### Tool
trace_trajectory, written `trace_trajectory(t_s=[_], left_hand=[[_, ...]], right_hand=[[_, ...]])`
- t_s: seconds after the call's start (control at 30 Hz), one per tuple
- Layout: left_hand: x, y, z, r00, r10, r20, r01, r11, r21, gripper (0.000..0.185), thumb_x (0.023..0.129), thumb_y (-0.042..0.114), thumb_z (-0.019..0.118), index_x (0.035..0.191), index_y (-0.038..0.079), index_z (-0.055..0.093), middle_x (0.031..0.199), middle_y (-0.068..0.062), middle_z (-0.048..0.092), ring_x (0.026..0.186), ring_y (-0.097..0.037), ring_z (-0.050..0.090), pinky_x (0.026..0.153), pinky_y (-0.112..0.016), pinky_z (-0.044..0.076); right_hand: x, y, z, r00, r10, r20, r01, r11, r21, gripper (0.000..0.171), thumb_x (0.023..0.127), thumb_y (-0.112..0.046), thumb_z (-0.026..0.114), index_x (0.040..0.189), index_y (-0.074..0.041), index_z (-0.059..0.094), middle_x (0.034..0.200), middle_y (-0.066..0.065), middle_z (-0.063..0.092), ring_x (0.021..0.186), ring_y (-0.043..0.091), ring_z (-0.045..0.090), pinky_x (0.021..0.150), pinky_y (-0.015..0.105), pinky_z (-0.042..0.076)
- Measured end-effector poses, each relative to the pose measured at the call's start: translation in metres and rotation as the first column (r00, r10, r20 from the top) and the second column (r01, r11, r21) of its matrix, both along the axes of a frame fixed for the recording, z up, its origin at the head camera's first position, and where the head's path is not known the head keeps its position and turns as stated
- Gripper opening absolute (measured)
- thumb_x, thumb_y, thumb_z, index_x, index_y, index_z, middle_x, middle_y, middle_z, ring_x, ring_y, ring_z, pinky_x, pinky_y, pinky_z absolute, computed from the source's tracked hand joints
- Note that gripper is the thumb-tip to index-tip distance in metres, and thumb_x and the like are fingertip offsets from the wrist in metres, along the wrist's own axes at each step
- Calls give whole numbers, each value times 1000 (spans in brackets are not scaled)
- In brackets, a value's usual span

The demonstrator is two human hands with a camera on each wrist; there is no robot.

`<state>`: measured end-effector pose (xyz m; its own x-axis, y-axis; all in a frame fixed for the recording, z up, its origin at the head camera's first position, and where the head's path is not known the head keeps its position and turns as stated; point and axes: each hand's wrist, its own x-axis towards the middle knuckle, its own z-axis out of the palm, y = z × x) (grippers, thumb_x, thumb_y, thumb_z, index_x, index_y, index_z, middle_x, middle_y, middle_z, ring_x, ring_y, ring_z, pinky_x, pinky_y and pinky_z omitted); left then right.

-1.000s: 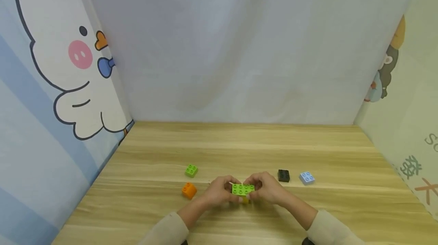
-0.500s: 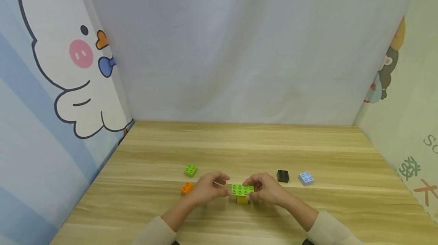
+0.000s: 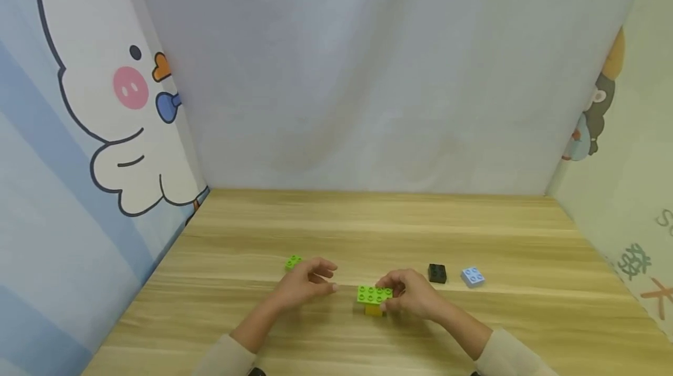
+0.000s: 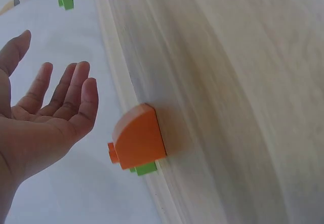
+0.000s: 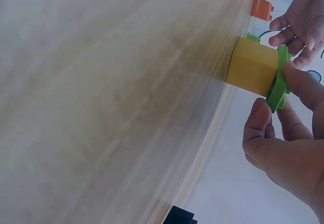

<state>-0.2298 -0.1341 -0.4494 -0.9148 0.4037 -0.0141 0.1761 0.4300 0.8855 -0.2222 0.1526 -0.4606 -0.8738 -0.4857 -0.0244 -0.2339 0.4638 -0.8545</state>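
Note:
My right hand [image 3: 412, 294] pinches the right end of a flat lime-green building brick [image 3: 368, 294] with two rows of studs. Under it sits a yellow brick [image 5: 252, 66], standing on the table. My left hand [image 3: 302, 285] is off to the left of this stack, fingers loosely extended and holding nothing. An orange brick with a curved side [image 4: 140, 140] lies near the left hand in the left wrist view; the hand covers it in the head view. Just behind the left hand, a small green brick [image 3: 292, 261] is partly covered.
A black brick [image 3: 437, 273] and a light blue brick [image 3: 472, 277] lie on the wooden table [image 3: 378, 224], right of the right hand. A grey curtain [image 3: 368, 72] hangs behind the table, with printed cloths at both sides.
My left hand has let go of the green brick and moved left, coming over the orange brick in the head view. The right hand keeps its pinch in nearly the same place.

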Motion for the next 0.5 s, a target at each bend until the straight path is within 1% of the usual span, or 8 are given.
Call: trace_trajectory(t_s=[0.07,0.17,0.33,0.5], left_hand=[[-2,-2,0,1000,20,-2,-20,1000,-8,43,93,20,77,128,-2,65,124,-21,68,104,-26,65,87,-43,57],[-6,-7,-1,999,32,-5,-32,999,-15,43,94,22,76,130,0,65,125,-19,68,106,-26,65,88,-44,57],[-12,-18,-2,999,17,-44,-18,1000,-18,43,96,19,74,131,-3,64,129,-24,66,110,-32,65,94,-50,55],[-16,-26,-4,996,28,-83,-31,999,-39,40,96,14,73,130,-6,64,129,-26,65,112,-36,64,98,-53,53]], right_hand=[[0,2,0,1000,-6,-2,6,1000,-4,32,81,-3,85,109,4,72,94,2,67,81,18,54,70,24,47],[-1,3,-1,1000,-9,4,9,1000,-7,32,80,-3,85,108,3,72,95,3,67,82,18,55,72,24,47],[-3,4,-2,1000,-2,3,2,1000,-16,32,79,-1,85,108,4,72,96,3,67,82,18,55,72,23,48],[-3,3,-4,1000,7,4,-7,1000,-22,32,80,0,84,110,4,73,98,4,70,83,17,56,73,24,49]])
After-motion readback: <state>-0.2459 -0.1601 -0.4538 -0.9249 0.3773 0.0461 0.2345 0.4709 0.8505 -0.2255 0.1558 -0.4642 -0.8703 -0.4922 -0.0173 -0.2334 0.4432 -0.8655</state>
